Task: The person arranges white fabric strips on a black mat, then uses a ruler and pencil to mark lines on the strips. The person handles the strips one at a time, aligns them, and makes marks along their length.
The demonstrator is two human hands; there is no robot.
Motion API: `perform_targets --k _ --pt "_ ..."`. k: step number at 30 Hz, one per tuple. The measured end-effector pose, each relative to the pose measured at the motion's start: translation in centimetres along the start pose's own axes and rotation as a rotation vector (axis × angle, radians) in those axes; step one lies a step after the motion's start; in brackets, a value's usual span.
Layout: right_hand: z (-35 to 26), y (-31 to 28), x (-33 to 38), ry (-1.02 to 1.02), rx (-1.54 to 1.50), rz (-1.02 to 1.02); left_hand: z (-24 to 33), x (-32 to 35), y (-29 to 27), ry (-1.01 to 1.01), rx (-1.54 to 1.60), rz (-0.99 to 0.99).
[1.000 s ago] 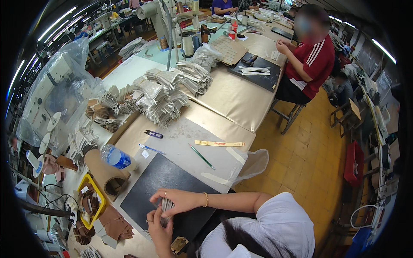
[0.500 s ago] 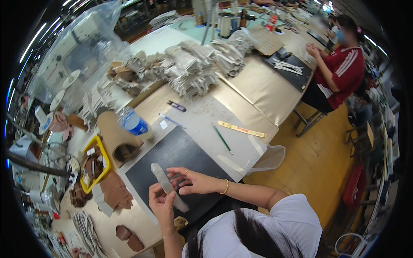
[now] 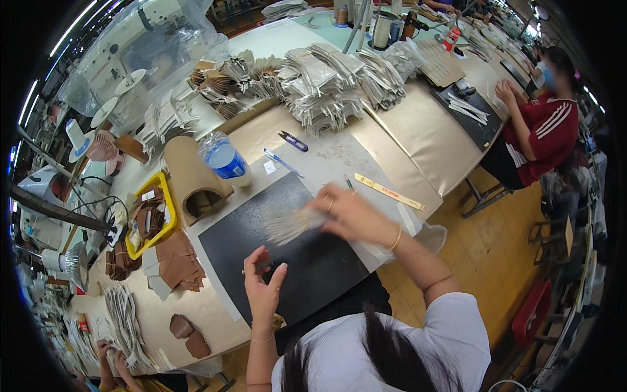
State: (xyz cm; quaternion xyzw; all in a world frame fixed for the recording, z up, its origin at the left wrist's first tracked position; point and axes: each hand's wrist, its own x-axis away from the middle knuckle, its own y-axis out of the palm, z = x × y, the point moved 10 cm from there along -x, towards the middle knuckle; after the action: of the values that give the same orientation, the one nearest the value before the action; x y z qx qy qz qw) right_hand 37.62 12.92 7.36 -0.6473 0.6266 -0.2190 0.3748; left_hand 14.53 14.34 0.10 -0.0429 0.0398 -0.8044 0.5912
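My right hand (image 3: 358, 214) is raised over the black mat (image 3: 228, 222), its fingers closed on one end of a pale grey strip (image 3: 286, 226). Motion smears the strip, so its edges and exact shape do not show. Lower on the mat, my left hand (image 3: 264, 285) has its thumb and fingers apart and curved, with nothing between them. A green pencil (image 3: 349, 183) lies partly hidden behind my right hand, beside a cream ruler-like strip (image 3: 389, 191).
Beyond the mat lie a blue pen (image 3: 283, 163) and thread snips (image 3: 293, 141). Left of it stand a water bottle (image 3: 225, 159), a cardboard tube (image 3: 189, 173) and a yellow basket (image 3: 171, 224) near brown pieces (image 3: 179, 261). Strip bundles (image 3: 320, 88) are piled behind. A co-worker (image 3: 545, 137) sits right.
My right hand has swung up and right with the strip, away from my left hand. My left hand has let go of the strip and opened. The view has shifted somewhat.
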Motion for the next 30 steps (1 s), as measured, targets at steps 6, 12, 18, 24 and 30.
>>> perform_targets --k 6,12,18,24,30 --pt "17.1 -7.0 -1.9 0.343 0.536 0.002 -1.2 0.6 1.6 0.136 -0.476 0.037" --pt "23.7 -7.3 -5.0 0.453 0.563 -0.006 -0.3 1.2 3.5 0.355 -0.714 0.015" --pt "24.2 -6.5 -5.5 0.488 0.498 0.116 -0.4 1.2 3.4 0.342 -0.718 0.02" --pt "27.1 -14.9 -5.2 0.463 0.426 0.713 -0.7 1.1 3.6 0.315 -0.761 0.025" --pt "35.5 -19.8 -9.6 0.604 0.606 0.77 -0.7 0.8 4.1 0.325 -0.802 0.011"
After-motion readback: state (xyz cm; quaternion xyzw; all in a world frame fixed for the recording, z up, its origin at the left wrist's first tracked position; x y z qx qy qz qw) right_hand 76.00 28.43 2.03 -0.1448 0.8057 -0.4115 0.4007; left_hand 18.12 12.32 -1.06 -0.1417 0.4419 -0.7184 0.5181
